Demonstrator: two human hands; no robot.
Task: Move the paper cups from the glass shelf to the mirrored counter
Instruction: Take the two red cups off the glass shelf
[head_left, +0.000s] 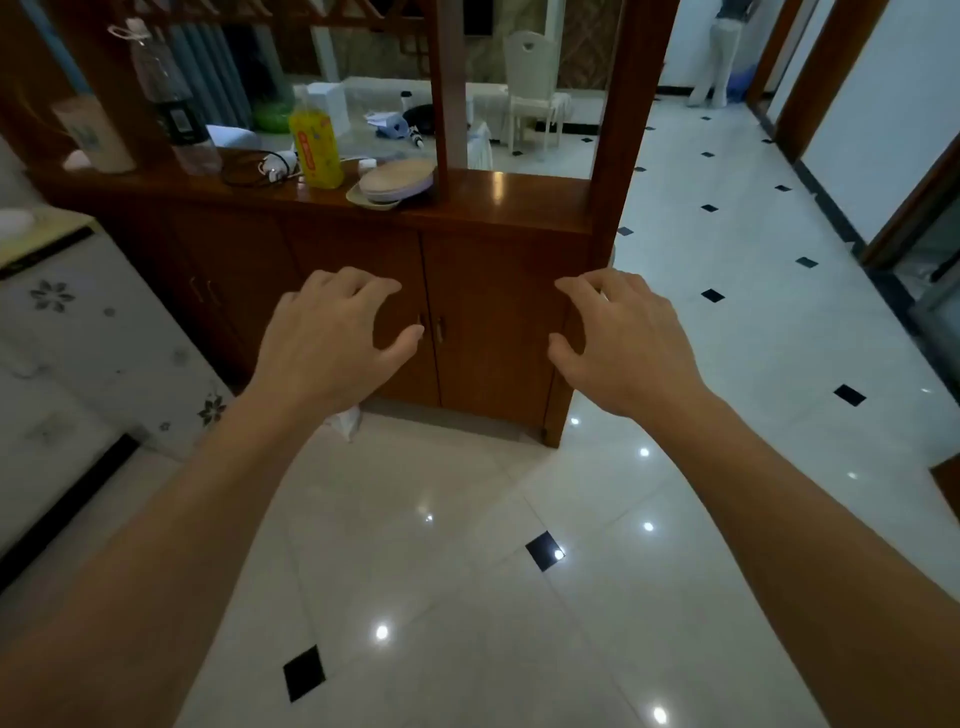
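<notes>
My left hand (332, 332) and my right hand (623, 338) are both stretched out in front of me, palms down, fingers apart and curled, holding nothing. They hover before the doors of a brown wooden cabinet (493, 322). One pale paper cup (96, 137) stands on the cabinet's glossy top (519, 192) at the far left, well beyond my left hand. I cannot make out a glass shelf or a mirrored counter.
On the cabinet top stand a clear bottle (171, 104), a yellow bottle (314, 140), a charger with cable (270, 169) and stacked plates (397, 182). A flower-patterned appliance (78, 332) is at left. Glossy white tiled floor (753, 312) stretches right, with a person (722, 52) standing far back.
</notes>
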